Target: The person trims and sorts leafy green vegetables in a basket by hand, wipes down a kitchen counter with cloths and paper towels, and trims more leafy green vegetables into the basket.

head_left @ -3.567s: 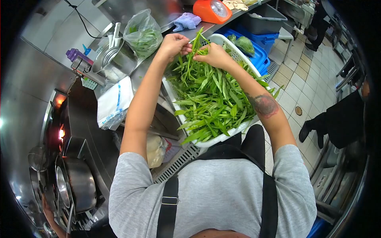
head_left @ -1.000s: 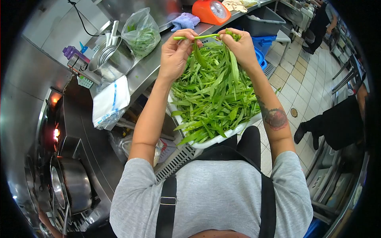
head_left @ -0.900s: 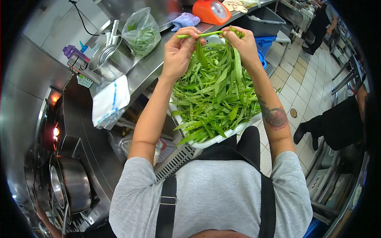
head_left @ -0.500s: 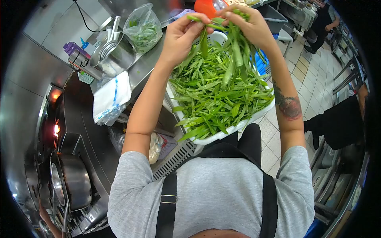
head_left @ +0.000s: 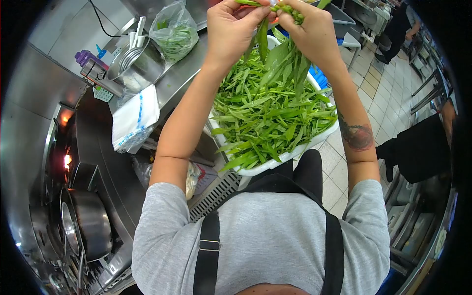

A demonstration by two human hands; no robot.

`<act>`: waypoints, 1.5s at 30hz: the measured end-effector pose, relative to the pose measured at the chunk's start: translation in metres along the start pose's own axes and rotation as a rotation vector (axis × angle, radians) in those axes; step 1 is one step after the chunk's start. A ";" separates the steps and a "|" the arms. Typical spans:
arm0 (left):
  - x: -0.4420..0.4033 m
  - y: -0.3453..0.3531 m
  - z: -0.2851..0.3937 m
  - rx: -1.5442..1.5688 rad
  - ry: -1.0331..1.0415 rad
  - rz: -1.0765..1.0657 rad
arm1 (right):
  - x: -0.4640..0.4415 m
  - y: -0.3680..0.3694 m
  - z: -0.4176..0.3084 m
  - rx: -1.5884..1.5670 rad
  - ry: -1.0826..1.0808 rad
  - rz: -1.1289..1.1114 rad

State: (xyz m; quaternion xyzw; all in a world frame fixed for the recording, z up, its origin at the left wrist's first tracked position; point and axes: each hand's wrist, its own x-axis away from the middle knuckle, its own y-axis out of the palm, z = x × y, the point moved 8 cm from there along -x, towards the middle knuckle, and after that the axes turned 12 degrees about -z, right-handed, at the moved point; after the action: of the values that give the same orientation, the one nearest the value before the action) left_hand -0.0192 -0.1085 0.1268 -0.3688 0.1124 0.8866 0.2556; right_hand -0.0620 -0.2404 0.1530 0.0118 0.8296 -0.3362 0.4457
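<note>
My left hand (head_left: 235, 34) pinches a green stem near the top edge of the view. My right hand (head_left: 311, 33) is closed on a bunch of leafy greens (head_left: 290, 64), whose long leaves hang below the fingers. The two hands are close together, with fingertips near each other around the stems. Below them a white basket (head_left: 255, 170) is heaped with loose green leaves and stems (head_left: 275, 118). Its far end is partly hidden behind the hanging leaves and my hands.
On the steel counter (head_left: 184, 73) at the left are a bag of greens (head_left: 176, 42), a metal pot with utensils (head_left: 135, 71), a bottle (head_left: 101, 78) and white plastic bags (head_left: 137, 118). A lit burner (head_left: 67, 161) and a large pot (head_left: 91, 223) stand left. Two people are at the right.
Both hands have risen toward the top edge and come closer together. The bunch in my right hand now hangs higher above the basket, and the stem in my left hand has moved up with it.
</note>
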 end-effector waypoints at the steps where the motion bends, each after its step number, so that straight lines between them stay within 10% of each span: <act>1: 0.000 0.003 -0.001 -0.015 0.050 0.016 | 0.001 -0.002 0.009 -0.089 0.053 0.055; 6: 0.015 0.024 0.027 -0.302 0.215 -0.014 | 0.002 -0.025 0.078 -0.484 0.105 0.259; 10: 0.050 0.041 -0.040 -0.426 -0.511 -0.496 | 0.015 -0.043 0.087 -0.568 0.157 0.126; 22: 0.110 0.012 -0.233 -1.015 -0.718 -0.992 | 0.081 -0.086 0.171 -1.093 0.278 0.307; 32: 0.025 -0.084 -0.114 -0.766 -0.616 -0.298 | 0.076 -0.044 0.131 -1.229 0.191 0.046; 37: 0.018 -0.097 -0.063 -0.534 -0.488 0.006 | 0.057 0.012 0.084 -0.724 0.233 -0.370; 45: 0.032 -0.054 -0.061 -0.515 -0.405 0.069 | 0.031 0.074 0.067 -0.088 0.158 -0.273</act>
State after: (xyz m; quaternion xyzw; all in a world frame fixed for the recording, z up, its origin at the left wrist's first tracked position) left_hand 0.0274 -0.0745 0.0609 -0.2332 -0.1562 0.9494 0.1408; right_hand -0.0081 -0.2301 0.0638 -0.0941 0.8698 -0.3552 0.3293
